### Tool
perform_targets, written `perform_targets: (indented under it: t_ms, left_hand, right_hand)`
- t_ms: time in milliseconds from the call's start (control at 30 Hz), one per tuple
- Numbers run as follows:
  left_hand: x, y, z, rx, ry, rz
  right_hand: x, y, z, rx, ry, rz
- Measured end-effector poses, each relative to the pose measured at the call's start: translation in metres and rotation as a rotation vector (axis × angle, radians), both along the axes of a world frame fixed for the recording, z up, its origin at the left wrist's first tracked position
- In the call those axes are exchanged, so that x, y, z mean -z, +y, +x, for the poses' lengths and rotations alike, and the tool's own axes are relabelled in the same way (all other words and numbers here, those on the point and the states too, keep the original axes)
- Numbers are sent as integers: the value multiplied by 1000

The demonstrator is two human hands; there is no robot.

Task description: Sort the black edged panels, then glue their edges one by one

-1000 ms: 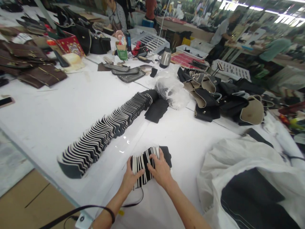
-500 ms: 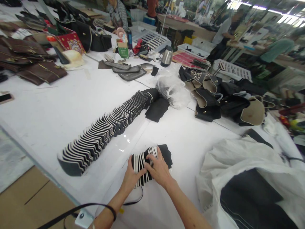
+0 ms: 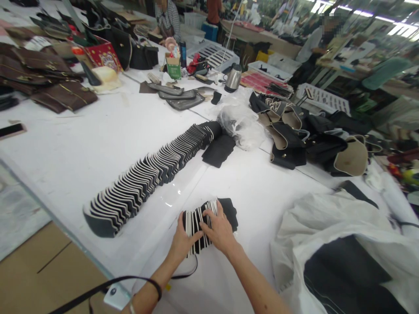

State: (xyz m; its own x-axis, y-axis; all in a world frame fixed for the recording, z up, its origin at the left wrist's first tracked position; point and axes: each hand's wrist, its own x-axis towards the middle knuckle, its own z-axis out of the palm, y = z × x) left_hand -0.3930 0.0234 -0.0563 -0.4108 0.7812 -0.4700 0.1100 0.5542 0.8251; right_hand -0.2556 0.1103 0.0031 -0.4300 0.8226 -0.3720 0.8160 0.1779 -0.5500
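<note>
The left hand (image 3: pixel 183 243) and right hand (image 3: pixel 221 230) hold a short bundle of white-edged black panels (image 3: pixel 194 219) on the white counter (image 3: pixel 258 192), each grip curled partway around it, thumbs nearly meeting. Beyond, a longer fanned row of similar panels (image 3: pixel 153 174) reaches a crumpled plastic bag (image 3: pixel 244 126).

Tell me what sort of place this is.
Probably a workshop where bags are made: black bags with pale linings are heaped on the white table, a long row of dark, pale-edged pieces runs across it, and the left hand and right hand are on a bundle of similar pieces.
</note>
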Motion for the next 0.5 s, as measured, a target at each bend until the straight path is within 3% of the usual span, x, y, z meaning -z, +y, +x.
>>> perform_targets:
  t_ms: [300, 500]
  left_hand:
    - [4, 0, 1, -19, 4, 9]
    - [-10, -7, -12, -5, -349, 96]
  right_hand:
    - [-9, -7, -23, 104, -100, -23]
    - [-3, -6, -19, 98, -96, -1]
